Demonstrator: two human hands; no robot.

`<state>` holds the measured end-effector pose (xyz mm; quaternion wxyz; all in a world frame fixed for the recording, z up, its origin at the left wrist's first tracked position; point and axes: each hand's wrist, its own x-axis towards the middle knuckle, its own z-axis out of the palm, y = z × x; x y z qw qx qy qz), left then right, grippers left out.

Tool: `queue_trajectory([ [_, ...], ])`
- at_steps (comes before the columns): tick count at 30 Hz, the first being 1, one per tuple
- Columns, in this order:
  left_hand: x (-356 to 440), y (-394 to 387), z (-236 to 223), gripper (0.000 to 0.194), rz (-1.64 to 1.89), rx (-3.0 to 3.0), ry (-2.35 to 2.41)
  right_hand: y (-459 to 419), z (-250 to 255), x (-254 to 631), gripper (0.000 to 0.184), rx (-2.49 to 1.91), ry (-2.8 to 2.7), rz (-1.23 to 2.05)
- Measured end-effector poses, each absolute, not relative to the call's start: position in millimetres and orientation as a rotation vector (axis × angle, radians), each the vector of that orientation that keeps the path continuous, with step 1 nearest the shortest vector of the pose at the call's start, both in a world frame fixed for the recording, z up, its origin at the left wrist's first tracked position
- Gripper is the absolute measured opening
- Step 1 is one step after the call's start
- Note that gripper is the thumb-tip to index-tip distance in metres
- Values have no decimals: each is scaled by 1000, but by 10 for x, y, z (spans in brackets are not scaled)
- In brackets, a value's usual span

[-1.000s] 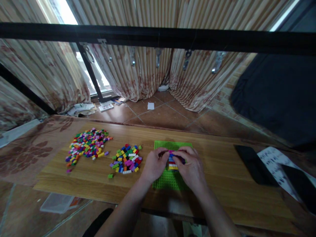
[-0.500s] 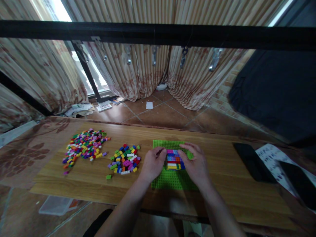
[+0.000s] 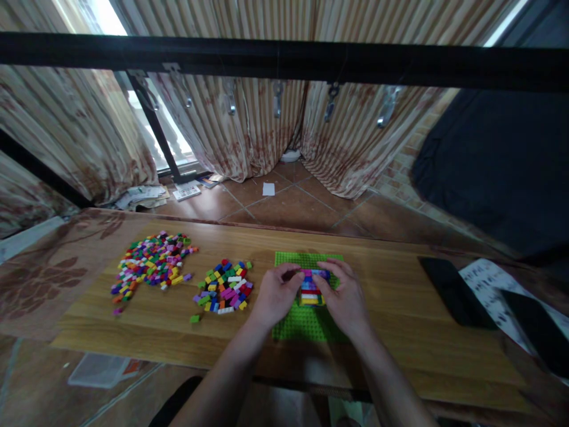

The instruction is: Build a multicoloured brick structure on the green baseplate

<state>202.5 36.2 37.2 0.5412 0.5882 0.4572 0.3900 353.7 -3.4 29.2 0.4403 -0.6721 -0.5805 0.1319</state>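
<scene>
A block of toy building bricks (image 3: pixel 312 292) in rows of yellow, white, red, blue and purple stands on a green studded baseplate (image 3: pixel 293 329). My left hand (image 3: pixel 276 295) is curled against its left side, with thumb and fingertips at the upper left. From the right, my right hand (image 3: pixel 344 296) grips it, the thumb lying over the top bricks and the fingers reaching round the far edge. My fingers cover parts of the block, so I cannot tell whether a loose brick is between them.
Left of the baseplate lies a small pile of loose bricks (image 3: pixel 224 287), with a larger pile (image 3: pixel 153 261) farther left. A lone green brick (image 3: pixel 195 319) lies near the smaller pile. A black flat object (image 3: pixel 456 293), a printed sheet (image 3: pixel 482 284) and a dark phone-like device (image 3: pixel 536 326) are at right.
My right hand has moved slightly left, its thumb now farther over the block's top. My left thumb has also shifted right onto the block's upper left.
</scene>
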Motion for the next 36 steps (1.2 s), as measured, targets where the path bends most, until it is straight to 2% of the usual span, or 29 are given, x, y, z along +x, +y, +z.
queue_trajectory([
  [15,2071,335,416,24,927,1478,1192,-16,305,3511,30,-1606,-1447,469],
  [36,2116,349,303,21,1010,1310,1104,15,230,3478,31,-1605,-1349,577],
])
